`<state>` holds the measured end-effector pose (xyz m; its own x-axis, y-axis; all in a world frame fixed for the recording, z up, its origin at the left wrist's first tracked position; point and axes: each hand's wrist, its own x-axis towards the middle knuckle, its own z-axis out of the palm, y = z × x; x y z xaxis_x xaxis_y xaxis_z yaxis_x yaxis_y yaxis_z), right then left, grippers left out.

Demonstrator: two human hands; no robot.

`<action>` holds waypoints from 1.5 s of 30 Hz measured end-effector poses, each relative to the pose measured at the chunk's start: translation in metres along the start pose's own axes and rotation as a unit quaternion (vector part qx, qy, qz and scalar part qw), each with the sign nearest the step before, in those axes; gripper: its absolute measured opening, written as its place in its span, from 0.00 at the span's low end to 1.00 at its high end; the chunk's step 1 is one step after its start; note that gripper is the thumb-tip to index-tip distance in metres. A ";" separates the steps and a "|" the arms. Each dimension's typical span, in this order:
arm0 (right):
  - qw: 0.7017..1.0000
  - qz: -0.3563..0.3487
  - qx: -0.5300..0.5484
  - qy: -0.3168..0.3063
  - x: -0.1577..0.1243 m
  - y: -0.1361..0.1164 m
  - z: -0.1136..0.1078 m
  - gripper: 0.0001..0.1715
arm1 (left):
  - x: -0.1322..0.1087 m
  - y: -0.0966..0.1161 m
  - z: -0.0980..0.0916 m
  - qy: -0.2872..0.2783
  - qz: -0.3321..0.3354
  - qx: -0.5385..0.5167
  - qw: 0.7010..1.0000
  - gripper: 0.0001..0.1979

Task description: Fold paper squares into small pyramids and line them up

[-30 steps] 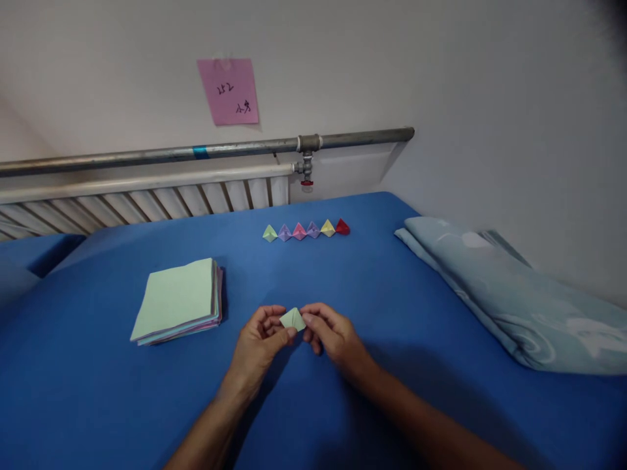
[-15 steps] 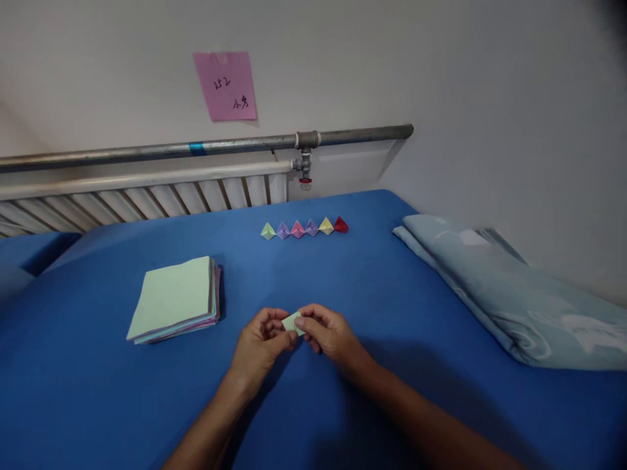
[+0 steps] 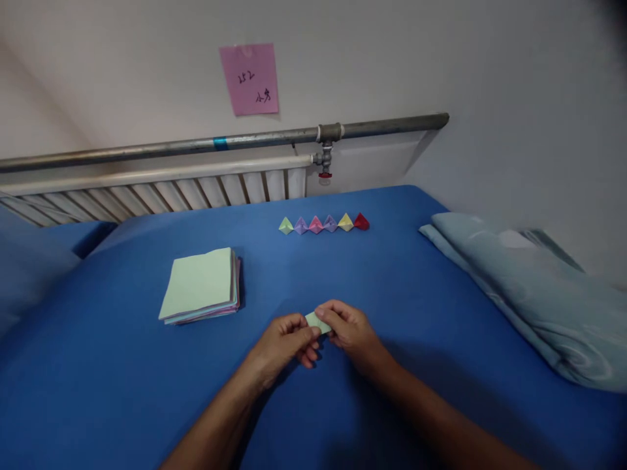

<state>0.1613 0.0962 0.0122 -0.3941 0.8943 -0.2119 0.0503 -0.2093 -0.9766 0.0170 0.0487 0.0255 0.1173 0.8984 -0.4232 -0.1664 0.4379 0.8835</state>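
A small folded piece of pale green paper (image 3: pixel 319 322) is pinched between my two hands, above the blue surface (image 3: pixel 313 274). My left hand (image 3: pixel 285 344) grips its left and lower edge, thumb on top. My right hand (image 3: pixel 350 331) holds the upper right part between thumb and fingers, which hide some of it. Beyond the hands, several small folded paper pieces stand in a row, from a green one (image 3: pixel 286 226) at the left to a red one (image 3: pixel 361 222) at the right. A stack of square paper (image 3: pixel 198 284), light green on top, lies to the left.
Folded light blue fabric (image 3: pixel 529 294) lies along the right side. At the back are a white radiator (image 3: pixel 196 192), a metal pipe (image 3: pixel 274 138) and a valve with a red handle (image 3: pixel 325 175). A pink note (image 3: pixel 251 79) hangs on the wall.
The camera view has shifted, so the scene sits further right. The fingers of my left hand have spread a little below the green paper, and both hands still hold it.
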 end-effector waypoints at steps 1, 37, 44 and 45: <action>1.000 0.000 -0.001 0.001 0.000 0.000 0.001 0.16 | 0.000 0.000 0.000 0.000 0.004 0.001 1.000 0.19; 0.994 0.024 0.099 -0.029 0.001 -0.002 0.002 0.19 | -0.004 0.003 -0.002 -0.039 0.090 0.076 0.992 0.19; 0.999 0.018 0.007 -0.049 0.000 -0.004 0.001 0.19 | -0.002 -0.001 -0.002 -0.027 0.105 0.104 0.989 0.19; 0.999 0.008 -0.005 -0.049 -0.001 -0.005 0.001 0.19 | -0.002 -0.002 -0.002 -0.025 0.105 0.105 0.989 0.19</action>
<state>0.1605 0.0960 0.0169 -0.4805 0.8478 -0.2243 0.0661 -0.2200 -0.9733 0.0156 0.0463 0.0247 0.1512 0.9635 -0.2210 0.0146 0.2214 0.9751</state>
